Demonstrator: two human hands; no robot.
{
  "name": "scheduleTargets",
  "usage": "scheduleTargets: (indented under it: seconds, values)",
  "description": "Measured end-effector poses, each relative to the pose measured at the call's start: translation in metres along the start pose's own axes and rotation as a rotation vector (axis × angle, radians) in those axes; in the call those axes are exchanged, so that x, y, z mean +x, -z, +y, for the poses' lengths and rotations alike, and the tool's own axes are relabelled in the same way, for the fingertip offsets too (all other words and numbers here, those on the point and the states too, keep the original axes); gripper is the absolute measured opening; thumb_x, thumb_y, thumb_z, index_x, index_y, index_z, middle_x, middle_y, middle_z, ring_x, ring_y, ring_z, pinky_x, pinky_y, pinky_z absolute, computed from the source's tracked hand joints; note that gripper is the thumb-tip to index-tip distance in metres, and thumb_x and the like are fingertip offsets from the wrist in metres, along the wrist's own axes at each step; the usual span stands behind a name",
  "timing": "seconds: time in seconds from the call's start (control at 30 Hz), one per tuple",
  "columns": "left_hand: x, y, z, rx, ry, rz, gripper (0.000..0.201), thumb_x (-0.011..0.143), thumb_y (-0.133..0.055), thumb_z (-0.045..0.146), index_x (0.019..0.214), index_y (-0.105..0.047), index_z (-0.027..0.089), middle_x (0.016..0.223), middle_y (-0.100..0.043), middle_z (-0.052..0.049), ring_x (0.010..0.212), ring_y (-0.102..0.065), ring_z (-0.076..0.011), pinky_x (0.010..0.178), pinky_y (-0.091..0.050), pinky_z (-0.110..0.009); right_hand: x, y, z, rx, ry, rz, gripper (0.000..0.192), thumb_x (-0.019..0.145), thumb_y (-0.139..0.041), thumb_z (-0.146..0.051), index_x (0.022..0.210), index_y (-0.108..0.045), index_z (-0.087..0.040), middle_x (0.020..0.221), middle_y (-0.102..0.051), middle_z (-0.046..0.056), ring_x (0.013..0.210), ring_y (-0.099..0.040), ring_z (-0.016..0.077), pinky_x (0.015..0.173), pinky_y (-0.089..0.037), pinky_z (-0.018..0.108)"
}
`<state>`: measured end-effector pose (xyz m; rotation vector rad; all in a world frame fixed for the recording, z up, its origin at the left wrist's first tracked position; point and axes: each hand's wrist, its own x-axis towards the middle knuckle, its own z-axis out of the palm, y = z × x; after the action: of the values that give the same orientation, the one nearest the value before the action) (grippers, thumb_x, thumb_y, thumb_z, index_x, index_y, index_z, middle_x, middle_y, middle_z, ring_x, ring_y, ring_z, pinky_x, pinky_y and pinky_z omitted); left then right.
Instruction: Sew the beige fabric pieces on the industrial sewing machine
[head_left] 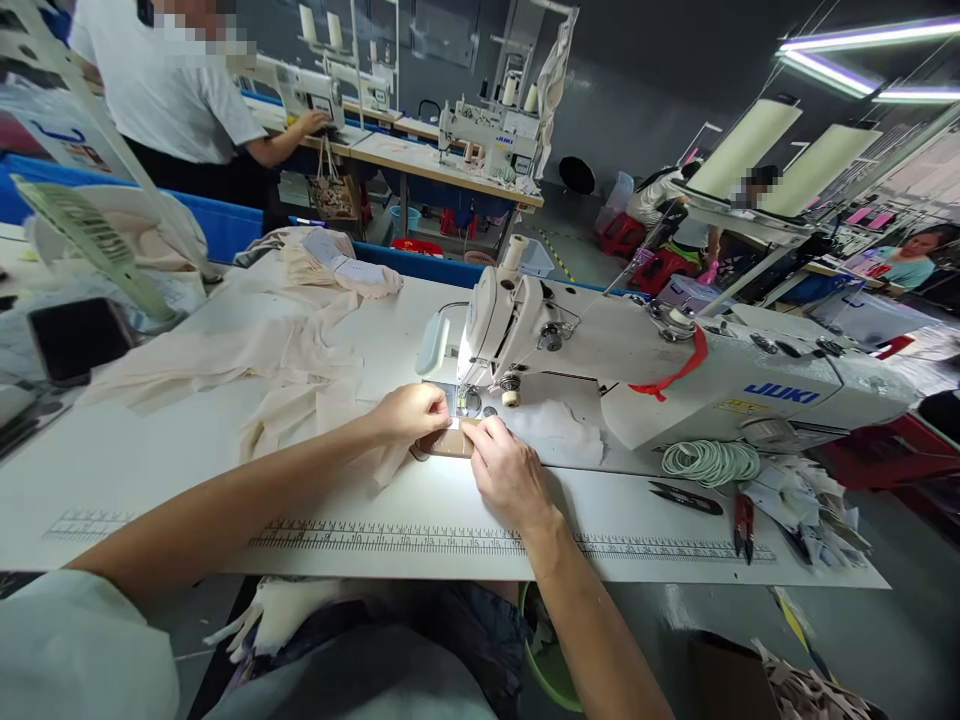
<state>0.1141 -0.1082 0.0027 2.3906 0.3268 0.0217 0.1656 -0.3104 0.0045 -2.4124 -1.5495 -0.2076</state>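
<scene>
My left hand [409,412] and my right hand [506,470] meet in front of the needle of a white JUKI sewing machine [600,345]. Both pinch a small beige piece of fabric [448,443] with a tiny white label at its top edge. The piece lies flat on the table right under the presser foot area. A long pale pink garment [277,350] trails from my left hand to the left across the white table [150,470].
A coil of pale green elastic [709,462], black thread snips [686,497] and red-handled snips [742,522] lie right of my hands, beside fabric scraps [806,500]. A person in a white shirt [169,90] stands at far left. More sewing machines stand behind.
</scene>
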Motion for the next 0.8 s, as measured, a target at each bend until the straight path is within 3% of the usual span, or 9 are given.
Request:
scheduleTargets:
  seconds: [0.23, 0.37, 0.43, 0.5, 0.6, 0.8]
  values:
    - [0.0, 0.005, 0.003, 0.025, -0.035, -0.039, 0.019, 0.076, -0.055, 0.035, 0.069, -0.062, 0.02, 0.076, -0.072, -0.002, 0.073, -0.066, -0.0198, 0.061, -0.045, -0.028, 0.004, 0.003, -0.005, -0.106, -0.002, -0.085, 0.042, 0.094, -0.046, -0.012, 0.131, -0.065, -0.022, 0.101, -0.062, 0.008, 0.081, -0.057, 0.019, 0.063, -0.043, 0.029]
    - [-0.005, 0.009, 0.008, 0.202, -0.067, -0.01, 0.017, 0.084, -0.054, 0.031, 0.08, -0.066, 0.02, 0.087, -0.072, -0.003, 0.08, -0.066, -0.0208, 0.063, -0.045, -0.028, 0.006, 0.004, -0.008, -0.158, 0.007, -0.143, 0.038, 0.097, -0.046, -0.014, 0.128, -0.066, -0.023, 0.105, -0.063, 0.009, 0.082, -0.057, 0.0187, 0.062, -0.041, 0.028]
    - [-0.013, 0.01, 0.01, 0.37, -0.175, 0.095, 0.019, 0.088, -0.049, 0.025, 0.087, -0.067, 0.018, 0.094, -0.071, -0.007, 0.086, -0.064, -0.0232, 0.065, -0.046, -0.03, 0.007, 0.004, -0.009, -0.167, 0.01, -0.152, 0.038, 0.097, -0.046, -0.014, 0.129, -0.065, -0.022, 0.107, -0.064, 0.01, 0.08, -0.057, 0.0184, 0.061, -0.041, 0.027]
    - [-0.025, 0.006, 0.011, 0.492, -0.371, 0.171, 0.024, 0.092, -0.043, 0.017, 0.09, -0.067, 0.016, 0.096, -0.069, -0.011, 0.09, -0.062, -0.0253, 0.07, -0.049, -0.033, 0.008, 0.004, -0.009, -0.175, 0.013, -0.15, 0.038, 0.097, -0.046, -0.015, 0.13, -0.064, -0.021, 0.108, -0.064, 0.011, 0.08, -0.057, 0.0186, 0.061, -0.042, 0.027]
    - [-0.045, -0.005, 0.009, 0.55, -0.621, 0.184, 0.027, 0.092, -0.041, 0.01, 0.099, -0.067, 0.012, 0.101, -0.068, -0.013, 0.094, -0.061, -0.0259, 0.08, -0.053, -0.038, 0.008, 0.003, -0.009, -0.173, 0.015, -0.14, 0.036, 0.098, -0.045, -0.016, 0.126, -0.066, -0.021, 0.107, -0.064, 0.011, 0.08, -0.057, 0.0189, 0.061, -0.043, 0.028]
    - [-0.061, -0.025, -0.001, 0.565, -0.64, 0.212, 0.031, 0.09, -0.048, 0.012, 0.116, -0.064, 0.011, 0.107, -0.067, -0.015, 0.103, -0.061, -0.0279, 0.089, -0.056, -0.04, 0.006, 0.0, -0.007, -0.159, 0.024, -0.116, 0.037, 0.097, -0.044, -0.013, 0.125, -0.067, -0.021, 0.103, -0.064, 0.01, 0.081, -0.057, 0.0192, 0.061, -0.043, 0.029]
